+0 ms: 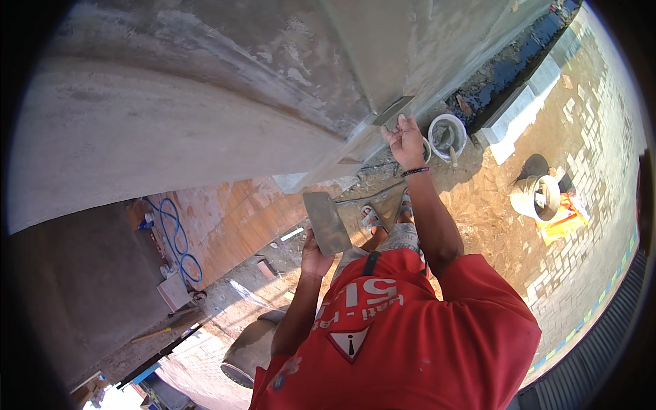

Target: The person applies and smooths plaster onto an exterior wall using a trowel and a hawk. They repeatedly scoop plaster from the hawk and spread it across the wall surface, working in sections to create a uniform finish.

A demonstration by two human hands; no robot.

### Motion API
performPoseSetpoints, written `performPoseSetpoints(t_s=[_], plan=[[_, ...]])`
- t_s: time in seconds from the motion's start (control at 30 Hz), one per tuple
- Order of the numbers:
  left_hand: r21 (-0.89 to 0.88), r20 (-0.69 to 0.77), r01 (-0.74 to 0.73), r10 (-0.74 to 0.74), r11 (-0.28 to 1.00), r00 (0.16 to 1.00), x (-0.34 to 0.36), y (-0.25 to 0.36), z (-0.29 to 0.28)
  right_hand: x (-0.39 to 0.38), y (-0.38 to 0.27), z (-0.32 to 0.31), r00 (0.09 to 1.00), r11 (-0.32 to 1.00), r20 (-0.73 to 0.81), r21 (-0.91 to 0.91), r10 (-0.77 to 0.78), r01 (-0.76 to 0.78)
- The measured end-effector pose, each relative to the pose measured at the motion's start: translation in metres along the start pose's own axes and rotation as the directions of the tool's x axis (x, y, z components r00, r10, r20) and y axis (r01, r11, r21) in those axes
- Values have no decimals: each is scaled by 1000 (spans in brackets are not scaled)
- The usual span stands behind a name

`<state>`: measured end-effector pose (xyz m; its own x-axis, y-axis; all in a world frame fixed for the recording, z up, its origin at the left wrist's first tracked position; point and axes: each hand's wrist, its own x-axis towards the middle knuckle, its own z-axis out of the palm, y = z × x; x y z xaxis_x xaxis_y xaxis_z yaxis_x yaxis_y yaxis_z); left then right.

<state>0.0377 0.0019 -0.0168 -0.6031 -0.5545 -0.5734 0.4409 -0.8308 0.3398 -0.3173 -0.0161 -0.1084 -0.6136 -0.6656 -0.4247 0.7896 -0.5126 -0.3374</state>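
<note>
My right hand [408,145], a beaded bracelet at its wrist, is stretched out to the grey plastered wall [205,109]. Its fingers grip a plastering trowel [394,111], whose narrow blade appears tilted against the wall by a vertical edge; the handle is hidden. Lower down and closer to my body, my left hand [316,260] is closed on the edge of a flat, grey rectangular plate [326,223], apart from the wall. Whether that plate has a handle underneath cannot be seen. Just right of my right hand stands a white bucket [447,137] with grey mortar and a tool inside.
A second bucket [536,197] stands on the right beside an orange-yellow bag [566,219]. Wet, dark ditch ground and concrete blocks [516,113] lie at upper right. A coiled blue hose [174,236] and a brick piece [266,268] lie left. A dark barrel [249,352] is at lower left.
</note>
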Motion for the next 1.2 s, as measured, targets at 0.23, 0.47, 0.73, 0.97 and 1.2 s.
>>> performPoseSetpoints(t_s=[0.23,0.47,0.73,0.97,1.2], plan=[[-53,69,47,-44,997,997,1,0,-12,-76,-30,124,966,989,211,19,-149,149],[18,-117,100,-97,995,988,0,11,-7,-47,-74,49,939,958,195,109,-283,266],[61,-194,122,-108,991,975,-16,29,-1,-20,4,0,1000,987,3,158,-4,3],[79,-197,89,-72,993,978,-28,38,0,0,15,21,989,987,-143,143,-49,70],[29,-181,74,-67,997,981,-24,28,-3,-52,-15,116,974,982,-127,-25,-189,187]])
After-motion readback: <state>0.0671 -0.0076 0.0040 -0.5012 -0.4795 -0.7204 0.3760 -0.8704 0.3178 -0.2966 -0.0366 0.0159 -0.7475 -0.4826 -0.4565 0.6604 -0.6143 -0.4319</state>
